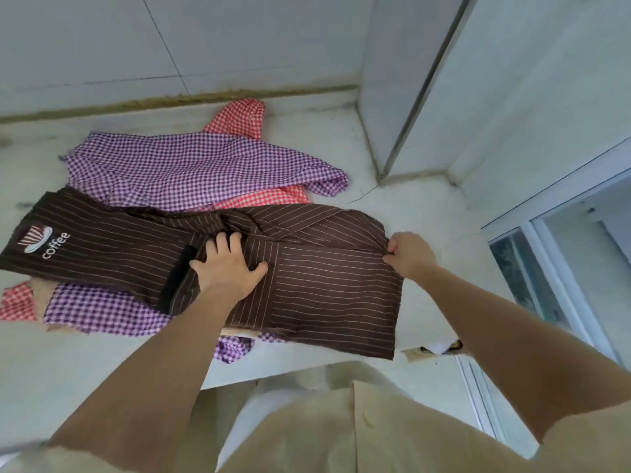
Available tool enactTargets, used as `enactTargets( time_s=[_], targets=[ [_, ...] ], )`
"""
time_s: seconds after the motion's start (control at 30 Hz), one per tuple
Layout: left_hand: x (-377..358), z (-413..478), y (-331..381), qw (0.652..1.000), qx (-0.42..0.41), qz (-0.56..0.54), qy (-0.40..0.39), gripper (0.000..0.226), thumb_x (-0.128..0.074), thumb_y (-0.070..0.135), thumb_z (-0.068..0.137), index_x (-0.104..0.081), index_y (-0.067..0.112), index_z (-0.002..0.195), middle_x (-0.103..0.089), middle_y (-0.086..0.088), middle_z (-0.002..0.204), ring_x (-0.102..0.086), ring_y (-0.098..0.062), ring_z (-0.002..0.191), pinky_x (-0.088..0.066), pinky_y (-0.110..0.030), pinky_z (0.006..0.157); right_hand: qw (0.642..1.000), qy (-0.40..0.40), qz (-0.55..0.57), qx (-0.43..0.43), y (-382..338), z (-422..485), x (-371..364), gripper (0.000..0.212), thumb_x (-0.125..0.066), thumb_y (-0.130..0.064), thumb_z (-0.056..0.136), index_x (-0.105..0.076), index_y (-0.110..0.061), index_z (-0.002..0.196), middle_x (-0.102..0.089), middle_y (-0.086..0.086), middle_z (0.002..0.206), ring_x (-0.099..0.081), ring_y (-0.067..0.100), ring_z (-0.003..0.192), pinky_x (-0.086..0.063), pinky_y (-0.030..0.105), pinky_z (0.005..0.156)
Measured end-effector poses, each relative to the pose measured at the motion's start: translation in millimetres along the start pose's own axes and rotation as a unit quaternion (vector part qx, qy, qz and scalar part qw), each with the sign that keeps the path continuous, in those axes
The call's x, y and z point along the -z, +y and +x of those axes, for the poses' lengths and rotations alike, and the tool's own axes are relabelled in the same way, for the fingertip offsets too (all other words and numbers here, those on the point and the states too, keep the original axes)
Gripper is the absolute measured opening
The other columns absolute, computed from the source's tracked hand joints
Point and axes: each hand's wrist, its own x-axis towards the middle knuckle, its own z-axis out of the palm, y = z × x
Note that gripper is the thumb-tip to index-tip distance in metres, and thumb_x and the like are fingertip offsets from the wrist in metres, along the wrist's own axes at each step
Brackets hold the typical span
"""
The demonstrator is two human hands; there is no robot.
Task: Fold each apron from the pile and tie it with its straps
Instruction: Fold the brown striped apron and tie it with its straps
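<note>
The brown striped apron lies across the bench with its long axis running left to right; the bib end, with its "coffee" logo, points left, and the wider skirt end lies to the right, its near edge hanging a little over the front of the bench; the middle is bunched into diagonal folds, and a black strap lies across it just left of centre. The left hand rests palm down on the middle of the apron, fingers spread and pointing away from the person, pressing the cloth flat; the right hand, arm reaching forward, pinches the apron's right edge near its far corner between thumb and curled fingers. Under the brown apron lies a purple checked apron, spread out behind and in front of it; a red checked apron shows beneath that, at the far side and at the left near corner. A tiled wall rises behind the bench; a window frame stands to the right.
</note>
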Motion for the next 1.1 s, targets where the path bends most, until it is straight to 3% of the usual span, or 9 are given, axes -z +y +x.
enactTargets(
  time_s=[0.2,0.33,0.47,0.57,0.7,0.83,0.9,1.03,1.1],
  targets=[
    [-11,-34,58,0.999,0.039,-0.006,0.016,0.085,-0.027,0.076,0.088,-0.018,0.019,0.151,-0.027,-0.009,0.152,-0.03,-0.031,0.137,-0.038,-0.052,0.101,0.993,0.113,0.017,0.007,23,42,30,0.017,-0.053,-0.003,0.092,-0.058,-0.002,0.108,-0.056,0.016,0.111,-0.057,0.033,0.091,-0.047,0.038,0.076],
    [-12,-38,67,0.996,0.024,-0.067,0.052,0.063,-0.033,0.062,0.095,-0.033,0.02,0.142,-0.039,-0.01,0.141,-0.039,-0.029,0.128,-0.04,-0.046,0.1,0.983,0.158,0.07,0.063,7,51,41,0.029,-0.055,-0.003,0.089,-0.055,-0.009,0.118,-0.049,0.012,0.122,-0.059,0.029,0.093,-0.046,0.034,0.076],
    [-6,-35,47,0.988,-0.006,-0.099,0.121,0.041,-0.043,0.04,0.098,-0.053,0.016,0.129,-0.053,-0.007,0.127,-0.045,-0.026,0.119,-0.037,-0.043,0.099,0.955,0.041,0.051,0.291,-42,38,30,0.018,-0.063,-0.018,0.091,-0.06,-0.02,0.109,-0.056,-0.004,0.107,-0.059,0.012,0.095,-0.05,0.027,0.087],
    [-1,-33,25,0.987,-0.024,-0.108,0.115,0.037,-0.05,0.032,0.095,-0.055,0.017,0.129,-0.055,-0.003,0.128,-0.044,-0.024,0.122,-0.034,-0.041,0.103,0.93,-0.026,-0.061,0.361,-70,27,10,0.035,-0.064,-0.031,0.089,-0.055,-0.022,0.122,-0.053,-0.003,0.121,-0.049,0.016,0.115,-0.039,0.036,0.103],
    [0,-29,5,0.99,-0.047,-0.088,0.096,0.041,-0.062,0.033,0.089,-0.053,0.021,0.128,-0.054,-0.001,0.127,-0.044,-0.022,0.123,-0.033,-0.039,0.105,0.949,-0.018,-0.064,0.309,-73,27,4,0.037,-0.068,-0.03,0.088,-0.051,-0.022,0.121,-0.053,-0.002,0.119,-0.055,0.018,0.109,-0.044,0.034,0.095],
    [7,-18,3,0.973,-0.042,-0.137,0.18,0.049,-0.069,0.024,0.085,-0.049,0.019,0.13,-0.048,-0.007,0.13,-0.044,-0.025,0.122,-0.037,-0.04,0.104,0.948,-0.103,-0.008,0.302,-71,25,18,0.013,-0.069,-0.03,0.089,-0.057,-0.024,0.093,-0.061,-0.006,0.089,-0.059,0.013,0.083,-0.048,0.03,0.075],
    [12,-10,4,0.974,-0.049,-0.136,0.172,0.056,-0.071,0.026,0.084,-0.047,0.02,0.135,-0.046,-0.007,0.134,-0.042,-0.027,0.124,-0.037,-0.042,0.104,0.939,-0.168,0.026,0.297,-73,20,25,0.016,-0.068,-0.035,0.089,-0.061,-0.021,0.085,-0.06,-0.008,0.078,-0.055,0.007,0.07,-0.044,0.025,0.068],
    [23,5,2,0.972,-0.069,-0.163,0.155,0.019,-0.067,0.027,0.087,-0.063,0.022,0.105,-0.062,0.002,0.11,-0.047,-0.021,0.113,-0.035,-0.036,0.095,0.918,-0.357,0.044,0.168,-82,10,32,0.043,-0.051,-0.052,0.096,-0.07,-0.014,0.094,-0.072,-0.001,0.086,-0.059,0.009,0.065,-0.046,0.018,0.06],
    [28,7,-1,0.964,-0.092,-0.194,0.158,0.011,-0.067,0.023,0.086,-0.061,0.022,0.094,-0.06,0.006,0.1,-0.049,-0.018,0.105,-0.035,-0.034,0.092,0.937,-0.312,0.038,0.153,-85,11,33,0.045,-0.045,-0.052,0.098,-0.07,-0.015,0.097,-0.071,0.0,0.089,-0.061,0.011,0.071,-0.049,0.022,0.067]
  ],
)
